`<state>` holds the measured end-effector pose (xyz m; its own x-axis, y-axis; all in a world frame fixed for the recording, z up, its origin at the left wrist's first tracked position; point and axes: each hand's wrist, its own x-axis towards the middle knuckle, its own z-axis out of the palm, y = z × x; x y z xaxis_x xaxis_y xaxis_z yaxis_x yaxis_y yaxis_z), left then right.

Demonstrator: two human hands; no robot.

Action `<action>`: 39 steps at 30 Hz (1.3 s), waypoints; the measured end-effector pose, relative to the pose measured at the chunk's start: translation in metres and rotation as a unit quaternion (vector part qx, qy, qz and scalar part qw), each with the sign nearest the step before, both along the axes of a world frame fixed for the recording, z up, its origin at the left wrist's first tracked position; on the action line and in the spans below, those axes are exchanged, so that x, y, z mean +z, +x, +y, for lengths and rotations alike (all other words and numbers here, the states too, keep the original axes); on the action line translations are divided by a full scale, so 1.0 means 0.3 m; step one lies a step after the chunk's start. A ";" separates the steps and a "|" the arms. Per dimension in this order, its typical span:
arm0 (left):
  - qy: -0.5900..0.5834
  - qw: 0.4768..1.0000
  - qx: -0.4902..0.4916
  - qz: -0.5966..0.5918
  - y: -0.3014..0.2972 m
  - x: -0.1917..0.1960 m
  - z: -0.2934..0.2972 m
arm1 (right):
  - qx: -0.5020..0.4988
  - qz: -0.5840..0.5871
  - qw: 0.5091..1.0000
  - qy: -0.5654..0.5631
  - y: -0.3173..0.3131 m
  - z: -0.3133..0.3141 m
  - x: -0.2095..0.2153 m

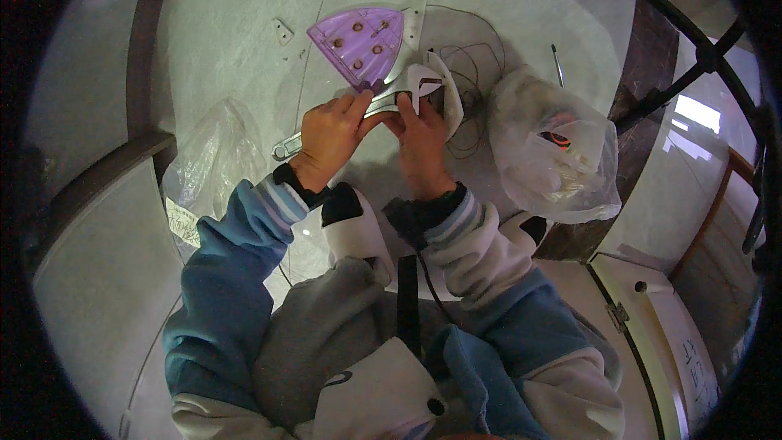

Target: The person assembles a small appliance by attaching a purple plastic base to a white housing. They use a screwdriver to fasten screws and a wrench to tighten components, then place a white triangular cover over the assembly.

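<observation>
wrench [381,103], centre of the frame, sits in the closed left hand [330,134]; the right hand [422,143] curls beside a white fitting [454,110], exact hold hidden. work looks unfinished: a small bracket [283,31] lies apart, upper left of centre; how much remains is unclear.

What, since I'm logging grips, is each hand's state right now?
Left hand: closed on the silver wrench-like tool.
Right hand: fingers curled at the white part; exact grip hidden.
</observation>
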<state>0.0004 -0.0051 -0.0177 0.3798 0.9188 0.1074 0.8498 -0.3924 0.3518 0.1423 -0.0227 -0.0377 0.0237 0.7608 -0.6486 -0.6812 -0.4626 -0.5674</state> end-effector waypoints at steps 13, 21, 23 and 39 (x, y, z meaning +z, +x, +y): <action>0.002 1.000 -0.001 -0.001 0.003 0.010 0.009 | 0.055 0.044 0.998 -0.004 0.048 0.006 -0.005; -0.013 1.000 0.006 0.012 0.017 0.009 0.006 | -0.032 -0.013 0.999 0.015 -0.009 -0.012 -0.019; 0.002 1.000 0.001 0.016 0.010 0.007 0.007 | -0.031 -0.001 0.999 0.009 -0.009 -0.011 -0.018; -0.004 1.000 0.000 0.009 0.008 0.005 0.002 | -0.034 0.005 0.999 0.007 -0.019 -0.007 -0.006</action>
